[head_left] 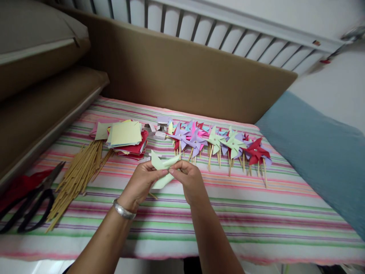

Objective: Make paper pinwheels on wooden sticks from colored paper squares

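Observation:
Both my hands meet over the middle of the striped cloth, pinching a pale green paper piece [161, 164] whose corners are folded inward. My left hand [142, 182], with a silver bracelet on the wrist, grips its left side. My right hand [189, 179] pinches its right side with thumb and fingers closed. Just behind them lies a row of finished paper pinwheels [219, 142] on wooden sticks, in purple, pink, green and red. A stack of coloured paper squares [125, 136] sits behind my left hand.
A bundle of wooden sticks [76, 179] lies at the left, with black scissors [31, 199] on red paper beside it. The striped cloth [256, 217] covers the table. Brown cushions [182, 72] stand behind and left; a blue cushion [319, 152] lies at the right.

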The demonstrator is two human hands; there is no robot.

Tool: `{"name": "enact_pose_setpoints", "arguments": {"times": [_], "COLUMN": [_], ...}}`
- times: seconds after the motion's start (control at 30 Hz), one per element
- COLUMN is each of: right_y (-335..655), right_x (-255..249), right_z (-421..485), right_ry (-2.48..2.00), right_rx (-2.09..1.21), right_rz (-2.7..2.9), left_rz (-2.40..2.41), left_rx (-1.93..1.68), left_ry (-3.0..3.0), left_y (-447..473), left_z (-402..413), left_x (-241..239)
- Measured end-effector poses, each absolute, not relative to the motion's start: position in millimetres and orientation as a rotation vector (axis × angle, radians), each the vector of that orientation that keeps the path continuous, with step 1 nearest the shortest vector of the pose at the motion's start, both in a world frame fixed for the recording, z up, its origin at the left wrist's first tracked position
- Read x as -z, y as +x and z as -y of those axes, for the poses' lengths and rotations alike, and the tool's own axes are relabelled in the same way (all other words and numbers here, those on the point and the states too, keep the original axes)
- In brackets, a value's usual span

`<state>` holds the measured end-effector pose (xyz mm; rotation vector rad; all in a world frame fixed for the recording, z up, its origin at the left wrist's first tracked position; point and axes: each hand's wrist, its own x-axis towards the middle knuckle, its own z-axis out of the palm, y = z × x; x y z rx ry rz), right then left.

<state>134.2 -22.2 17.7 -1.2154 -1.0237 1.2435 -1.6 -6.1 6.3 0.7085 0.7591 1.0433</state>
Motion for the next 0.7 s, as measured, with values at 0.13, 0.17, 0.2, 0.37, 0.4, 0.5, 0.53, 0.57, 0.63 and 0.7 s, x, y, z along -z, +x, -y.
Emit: {"name": "enact_pose_setpoints", "arguments": {"times": [0.13,0.17,0.2,0.37,0.4,0.5,0.53,0.57,0.63,0.7], "right_y": [133.8,133.8,133.7,134.0,134.1,134.3,134.3,134.1,133.4,132.2], "right_x": [-17.4,-17.3,-17.2,-16.1,-15.7,-14.7,-14.6,-14.7,-15.1,-15.9], "right_z": [21.9,21.8,21.8,21.8,21.8,21.9,21.9,21.9,22.1,22.3], "right_ry": [-1.208,-1.207,-1.208,-1.202,-1.200,-1.194,-1.193,-1.192,-1.192,-1.196], "right_rx": [-1.250,-1.250,-1.249,-1.243,-1.243,-1.239,-1.234,-1.229,-1.223,-1.217], "right_rz": [1.026,1.026,1.028,1.036,1.038,1.045,1.050,1.055,1.065,1.067], "left_rz": [-0.751,-0.754,-0.758,-0.774,-0.772,-0.767,-0.772,-0.777,-0.777,-0.778], "left_rx": [-1.056,-1.058,-1.058,-1.061,-1.062,-1.065,-1.065,-1.066,-1.070,-1.071], "left_ry": [0.714,0.713,0.714,0.728,0.734,0.740,0.739,0.738,0.739,0.739], "left_y": [-1.8,-1.8,-1.9,-2.5,-2.7,-3.2,-3.4,-3.7,-4.1,-4.4], "left_z": [6.4,6.7,7.1,7.7,7.5,6.8,6.6,6.5,6.7,7.1], "left_x": [-6.9,-7.1,-7.3,-6.2,-5.8,-4.8,-4.7,-4.7,-4.5,-4.0]}}
